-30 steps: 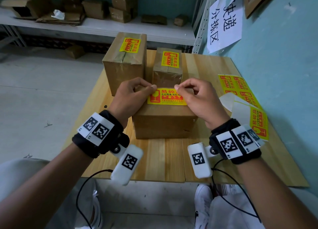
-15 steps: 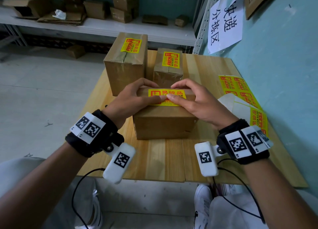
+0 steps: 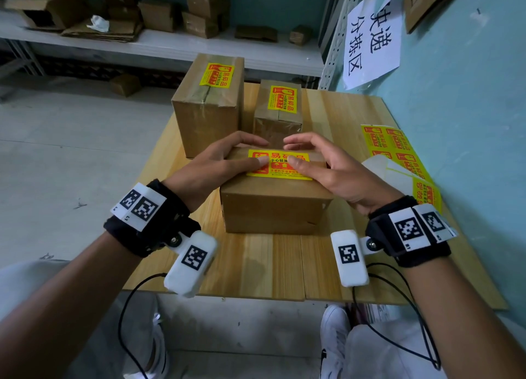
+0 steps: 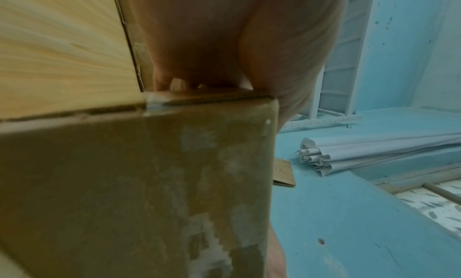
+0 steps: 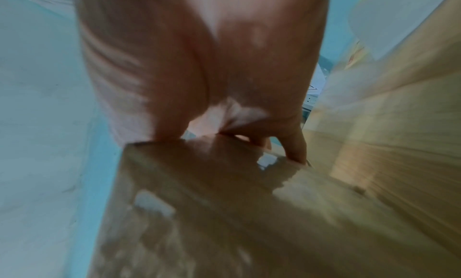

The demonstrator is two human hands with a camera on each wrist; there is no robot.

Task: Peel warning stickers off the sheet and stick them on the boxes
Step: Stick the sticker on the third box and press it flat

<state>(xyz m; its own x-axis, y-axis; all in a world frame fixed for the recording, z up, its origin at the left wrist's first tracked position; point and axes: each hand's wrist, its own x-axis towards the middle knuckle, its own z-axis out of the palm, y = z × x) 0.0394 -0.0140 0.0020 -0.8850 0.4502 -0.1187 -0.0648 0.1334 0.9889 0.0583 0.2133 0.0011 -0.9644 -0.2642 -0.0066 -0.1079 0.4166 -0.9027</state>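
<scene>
The yellow sticker [image 3: 279,164] lies on top of the near box [image 3: 274,205]. The left hand [image 3: 216,162] and right hand [image 3: 330,168] press it, fingers loose, holding nothing. Uneven rubbing might leave wrinkles or bubbles.

- The yellow sticker [image 3: 279,164] is down now, lying flat on top of the near box [image 3: 273,207]; a second ago it hung in the air, pinched at both ends.
- The left hand [image 3: 216,162] has dropped its pinch, and its thumb presses on the sticker's left end.
- The right hand [image 3: 333,168] has let go as well, thumb laid on the right half.
- Both sets of fingers [image 3: 250,141] have lifted, arching over the box's far edge, where half a second ago they lay flat.
</scene>
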